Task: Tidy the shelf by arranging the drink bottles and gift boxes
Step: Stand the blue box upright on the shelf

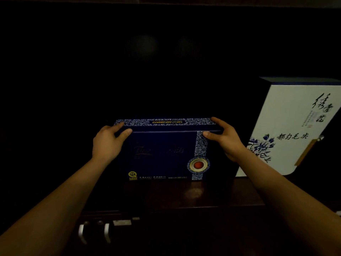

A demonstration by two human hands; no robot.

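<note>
At centre frame, on dark shelf [175, 194]: upright navy gift box [162, 156], top corners gripped by left hand [108, 143] and right hand [225, 139], fingers over top, thumbs on front. Near it at right edge, white floral gift box [295, 122].

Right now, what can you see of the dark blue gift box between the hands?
The dark blue gift box stands upright on the glossy dark shelf, front facing the camera. It looks like cardboard, with blue-and-white floral bands on top and down the right, a red-centred round emblem and small print below. The left hand and right hand pinch its top corners.
</note>
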